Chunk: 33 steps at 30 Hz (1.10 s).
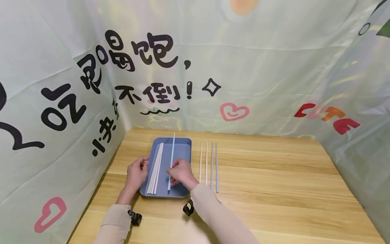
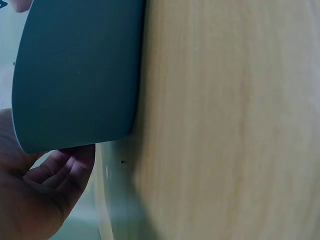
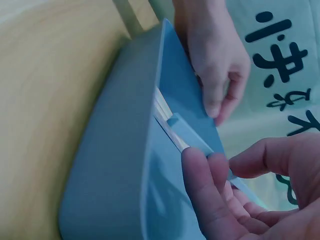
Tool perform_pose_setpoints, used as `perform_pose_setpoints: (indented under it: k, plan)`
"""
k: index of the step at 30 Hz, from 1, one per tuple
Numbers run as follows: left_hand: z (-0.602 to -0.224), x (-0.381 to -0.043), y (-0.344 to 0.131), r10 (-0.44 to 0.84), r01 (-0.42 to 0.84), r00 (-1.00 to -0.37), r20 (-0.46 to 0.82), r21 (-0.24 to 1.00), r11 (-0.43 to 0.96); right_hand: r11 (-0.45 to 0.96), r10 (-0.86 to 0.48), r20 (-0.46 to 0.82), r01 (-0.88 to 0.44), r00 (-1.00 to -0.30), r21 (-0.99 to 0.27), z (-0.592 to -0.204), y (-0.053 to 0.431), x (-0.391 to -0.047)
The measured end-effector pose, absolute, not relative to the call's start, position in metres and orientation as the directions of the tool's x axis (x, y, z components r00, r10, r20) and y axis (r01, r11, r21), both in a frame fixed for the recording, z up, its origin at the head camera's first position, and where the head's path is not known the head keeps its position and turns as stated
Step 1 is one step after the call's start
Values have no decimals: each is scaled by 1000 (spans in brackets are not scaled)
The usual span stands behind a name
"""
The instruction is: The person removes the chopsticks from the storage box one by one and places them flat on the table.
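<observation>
Over the blue-grey tray (image 1: pixel 182 149), the right hand (image 1: pixel 181 173) held a pale blue chopstick (image 1: pixel 172 152), its grip clamped on the stick, thumb and fingertips pinched together around it. The stick ran lengthwise above the middle of the tray, its far end reaching past the far rim as the head view showed it and its near end close to the near rim; whether that near end touched the tray's floor could not be told.

At the tray's left side, the left hand (image 1: pixel 137 173) had its grip clamped on the wall, the fingers bent about the rim. Within the tray, along its left half, a bundle of chopsticks (image 1: pixel 155 169) in pink, white, yellowish and blue lay side by side, fanning slightly wider toward the near end.

Just beside the tray on the right, four chopsticks lay in a row on the wooden tabletop (image 1: pixel 274 176), spaced apart and nearly parallel: two pale pinkish ones (image 1: pixel 206 162) nearer the tray, then two violet-blue ones (image 1: pixel 211 166). The right forearm, in a beige sleeve (image 1: pixel 219 206), passed close to their near ends. Behind and to both sides hung a pale cloth (image 1: pixel 259 74), printed with black characters, pink hearts and coloured letters.
</observation>
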<state>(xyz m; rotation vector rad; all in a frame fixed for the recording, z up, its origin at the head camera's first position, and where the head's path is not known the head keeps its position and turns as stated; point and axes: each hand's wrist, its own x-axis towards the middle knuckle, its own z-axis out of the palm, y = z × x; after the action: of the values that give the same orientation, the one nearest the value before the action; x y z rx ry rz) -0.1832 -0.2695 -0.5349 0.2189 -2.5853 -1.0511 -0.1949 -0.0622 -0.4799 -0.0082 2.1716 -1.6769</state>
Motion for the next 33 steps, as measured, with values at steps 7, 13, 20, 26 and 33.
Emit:
perform_pose_setpoints:
  k: [7, 13, 20, 26, 33]
  plan:
    - [-539, -184, -271, -249, 42, -913, 322, 683, 729, 268, -214, -272, 212, -938, -940, -479, -42, -204]
    - [-540, -185, -272, -246, 27, -924, 292, 691, 722, 262, -233, -254, 191, -939, -946, -476, -21, -208]
    - [-539, -185, -271, -248, 8, -931, 268, 695, 719, 276, -216, -239, 175, -947, -945, -473, 7, -213]
    - [-536, -183, -271, -253, -10, -936, 244, 700, 714, 303, -174, -230, 171, -957, -938, -477, 28, -214]
    - [-537, -182, -272, -252, -7, -935, 248, 701, 713, 308, -115, -232, 187, -966, -933, -483, 50, -215]
